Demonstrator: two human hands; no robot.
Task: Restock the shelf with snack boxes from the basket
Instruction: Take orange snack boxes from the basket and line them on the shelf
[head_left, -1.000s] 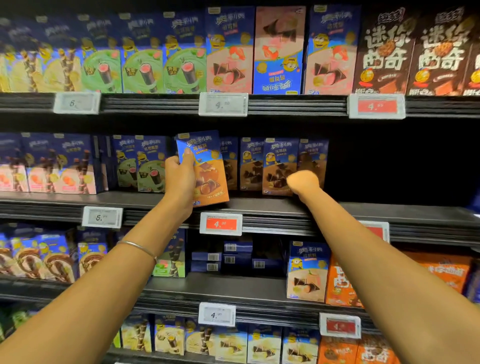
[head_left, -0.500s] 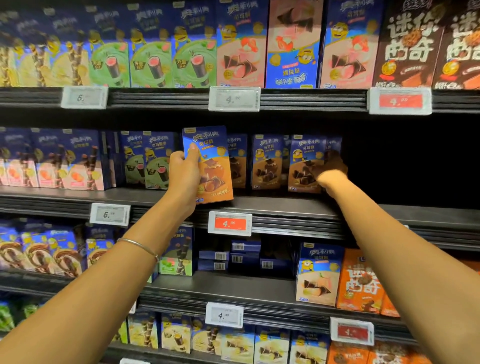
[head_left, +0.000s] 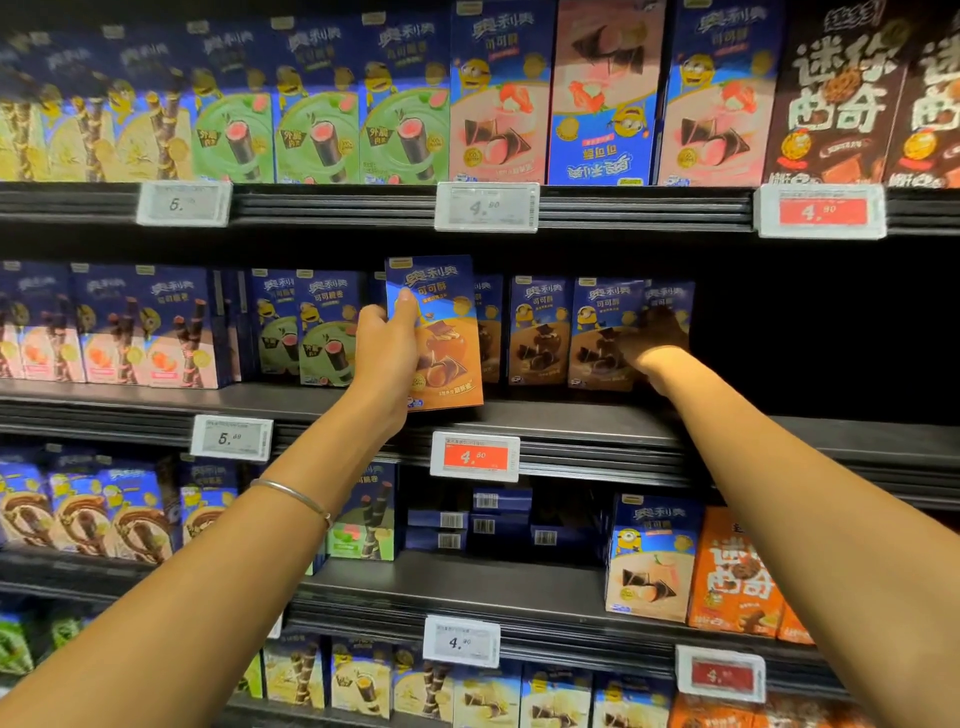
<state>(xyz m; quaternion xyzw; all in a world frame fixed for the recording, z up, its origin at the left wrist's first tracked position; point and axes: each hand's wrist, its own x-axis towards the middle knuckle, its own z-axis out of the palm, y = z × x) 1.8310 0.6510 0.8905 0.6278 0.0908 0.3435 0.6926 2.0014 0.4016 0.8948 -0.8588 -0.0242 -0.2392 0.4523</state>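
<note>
The blue and orange cardboard snack box (head_left: 441, 338) is up at the front edge of the black metal shelf (head_left: 571, 413) in the middle, with its bottom just over the lip. It stands almost straight, tipped a little, with its picture facing out. That is most likely so it can slide in the same way round as the others. The left hand (head_left: 387, 348) holds it by its left side, with the thumb flat on the front and the other fingers curled round the back, a grip that should stop the box from twisting. Just behind it and to the right stands a row of blue and brown boxes (head_left: 540, 332), so this looks like the right home for it. The right hand (head_left: 652, 338) reaches into the shadow at the far end of that row, maybe to push boxes back and make room. It is too dark to tell if its fingers are curled or flat. A red price tag (head_left: 474, 456) sits on the shelf edge below. The basket is not in view.
</note>
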